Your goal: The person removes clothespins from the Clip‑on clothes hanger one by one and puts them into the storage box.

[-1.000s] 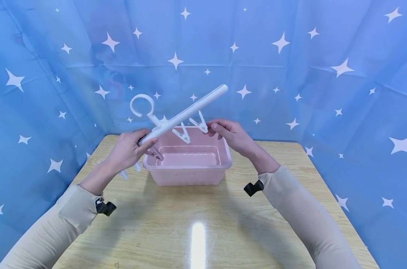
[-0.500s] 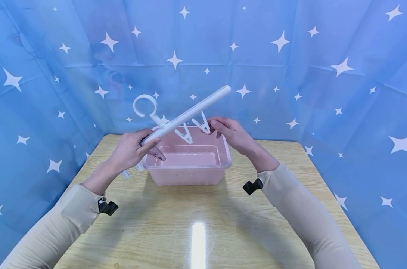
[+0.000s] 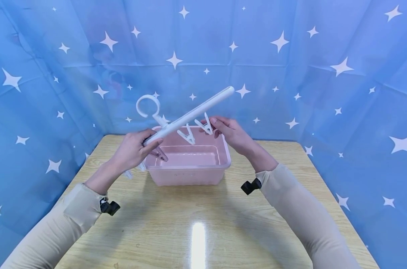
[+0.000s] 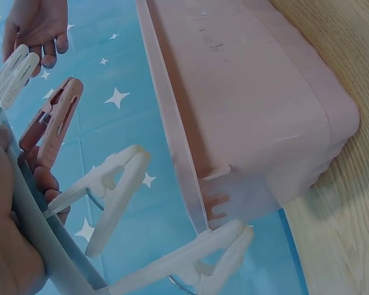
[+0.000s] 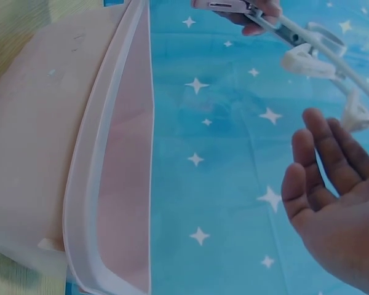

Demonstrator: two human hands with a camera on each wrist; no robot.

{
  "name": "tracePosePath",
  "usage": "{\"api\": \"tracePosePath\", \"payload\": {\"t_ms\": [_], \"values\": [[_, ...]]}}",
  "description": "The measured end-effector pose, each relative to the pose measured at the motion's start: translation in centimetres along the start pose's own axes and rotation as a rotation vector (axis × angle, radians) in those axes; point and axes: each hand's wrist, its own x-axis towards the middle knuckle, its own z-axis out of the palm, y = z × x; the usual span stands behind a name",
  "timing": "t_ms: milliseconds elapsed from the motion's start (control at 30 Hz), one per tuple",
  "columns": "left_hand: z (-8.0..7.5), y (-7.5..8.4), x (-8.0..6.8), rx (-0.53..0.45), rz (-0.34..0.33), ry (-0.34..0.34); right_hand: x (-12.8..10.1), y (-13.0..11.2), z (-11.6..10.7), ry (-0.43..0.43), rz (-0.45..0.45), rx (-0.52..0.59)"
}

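Observation:
A white clip hanger (image 3: 190, 115) is held up at a slant over the pink basin (image 3: 186, 176), its hook at upper left. My left hand (image 3: 129, 150) grips its bar near the middle. A pink clip (image 4: 63, 126) hangs by the left fingers. Two white clips hang on the bar's right half, and the left wrist view shows two more, including a white clip (image 4: 123, 178) left of the grip. My right hand (image 3: 235, 136) is by the outermost white clip (image 3: 208, 129), fingers loosely extended, fingertips right at the clip in the right wrist view.
The basin stands near the back of the wooden table (image 3: 176, 224), with its bare inside floor showing. A blue curtain (image 3: 203, 37) with white stars closes in the back and both sides. Small black cameras sit at both cuffs.
The left hand and hanger have shifted slightly to the right, bringing the outermost clip closer to the right hand. The right hand has barely moved.

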Motion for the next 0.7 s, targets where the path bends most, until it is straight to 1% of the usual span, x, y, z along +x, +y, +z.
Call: {"api": "tracePosePath", "payload": {"t_ms": [367,700], "values": [[0.16,0.22,0.07,-0.016,0.002,-0.01,0.14,-0.42,0.25,-0.012,0.015,0.071],[0.19,0.3,0.17,-0.023,0.018,-0.013,0.1,-0.67,0.28,-0.045,0.061,0.137]]}}
